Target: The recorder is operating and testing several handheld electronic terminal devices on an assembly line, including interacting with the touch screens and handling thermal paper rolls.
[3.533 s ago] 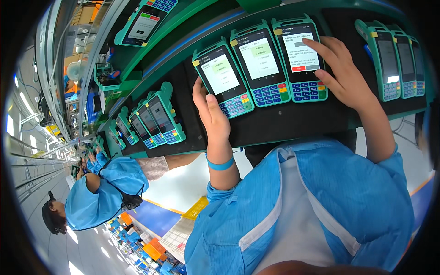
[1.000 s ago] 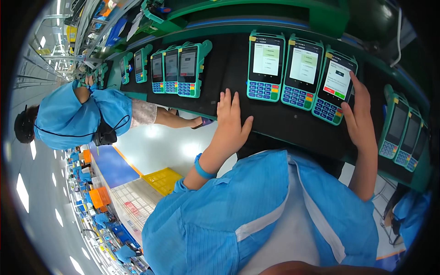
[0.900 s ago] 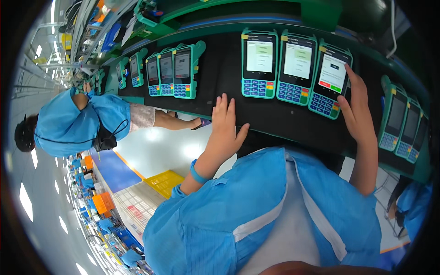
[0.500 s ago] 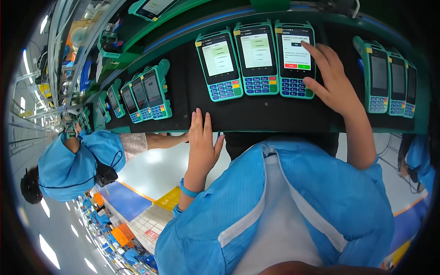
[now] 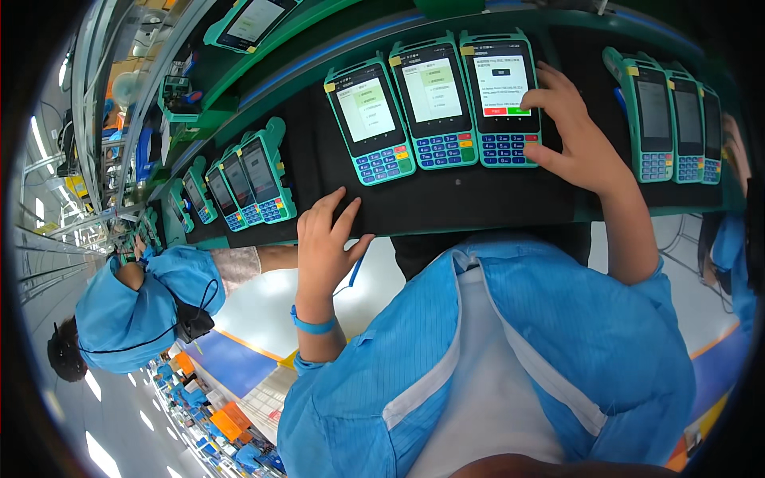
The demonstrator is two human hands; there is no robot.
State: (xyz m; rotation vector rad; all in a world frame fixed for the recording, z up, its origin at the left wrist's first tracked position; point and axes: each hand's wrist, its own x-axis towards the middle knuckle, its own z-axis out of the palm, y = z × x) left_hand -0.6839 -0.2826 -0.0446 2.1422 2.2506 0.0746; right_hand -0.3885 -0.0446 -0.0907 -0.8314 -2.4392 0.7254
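Three teal card payment terminals stand side by side in front of me on a black mat: a left one, a middle one and a right one. All have lit screens and blue keypads. My right hand is at the right terminal, its fingers apart. One bent fingertip is at the green button low on that screen, and the thumb lies by the keypad's right edge. My left hand rests with spread fingertips on the mat's front edge, holding nothing. A blue wrist strap circles that wrist.
Several terminals with dim screens lean in a row at the left, and another group stands at the right. Above, a green shelf bears one more terminal. A co-worker in blue works further left; another person's hand shows far right.
My right index finger has moved down the right terminal's screen, from its upper part to the green button. My left hand has shifted left along the mat edge. The view has shifted slightly.
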